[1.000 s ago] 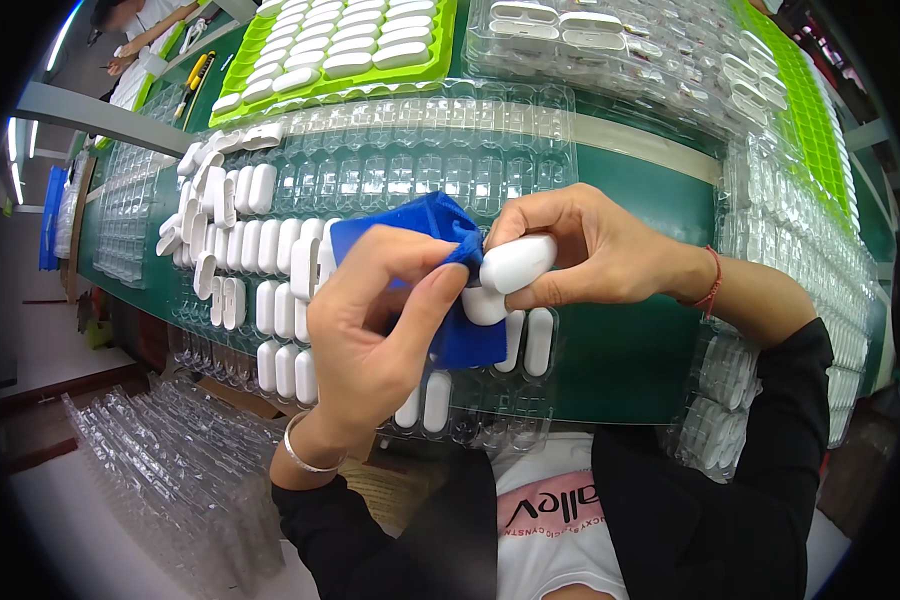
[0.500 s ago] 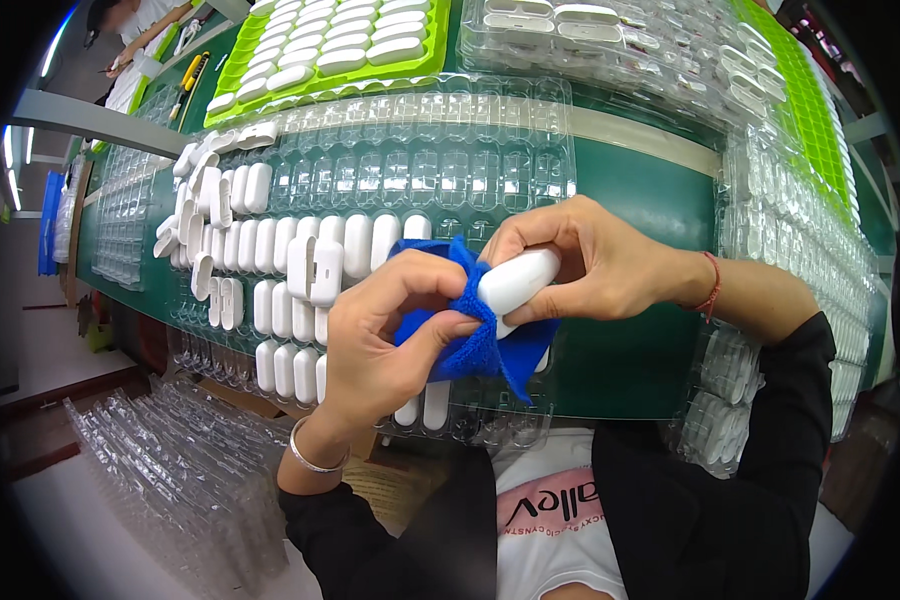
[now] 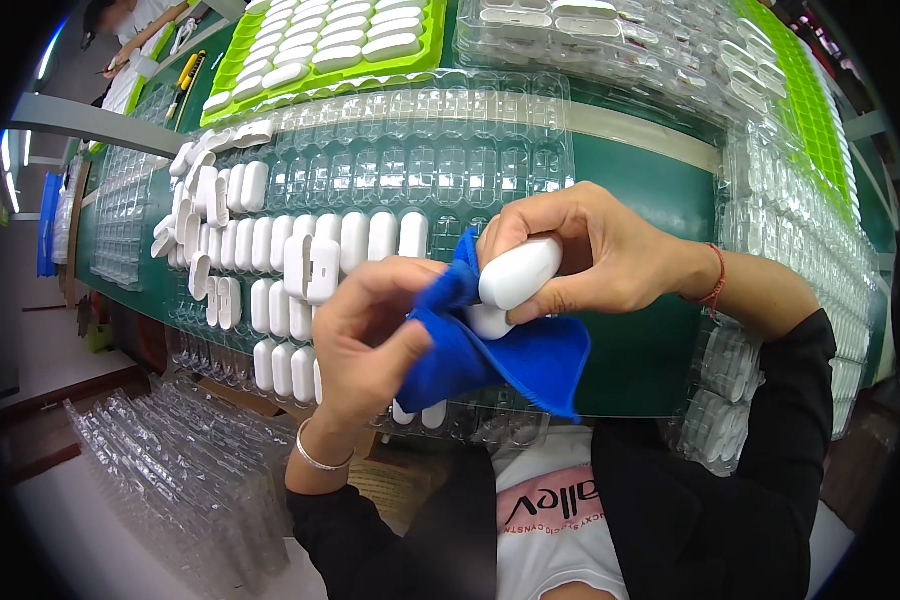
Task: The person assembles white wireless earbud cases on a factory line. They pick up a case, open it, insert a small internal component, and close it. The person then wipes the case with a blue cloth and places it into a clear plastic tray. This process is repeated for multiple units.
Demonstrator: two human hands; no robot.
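Note:
My right hand (image 3: 615, 250) grips a smooth white oval case (image 3: 518, 272) between thumb and fingers. Just under it shows a second white rounded part (image 3: 490, 321), partly covered by cloth; whether the two are joined, I cannot tell. A bright blue cloth (image 3: 470, 362) lies against the case and drapes below it. My left hand (image 3: 362, 335), slightly blurred, has the cloth bunched between thumb and fingers. Left of it, rows of similar white cases (image 3: 293, 309) sit in a clear plastic tray (image 3: 400, 165), with an open case (image 3: 312, 268) on top of them.
Loose open case parts (image 3: 210, 190) lie heaped at the tray's left. Behind stands a green tray (image 3: 425, 55) of white cases. Stacked clear trays (image 3: 660, 65) fill the far right. A yellow-handled tool (image 3: 186, 80) lies far left. More clear trays (image 3: 170, 480) are stacked low left.
My left hand has shifted slightly left, pulling its cloth corner away from the case. The cloth now hangs wider below, and more of the white case and the part under it shows.

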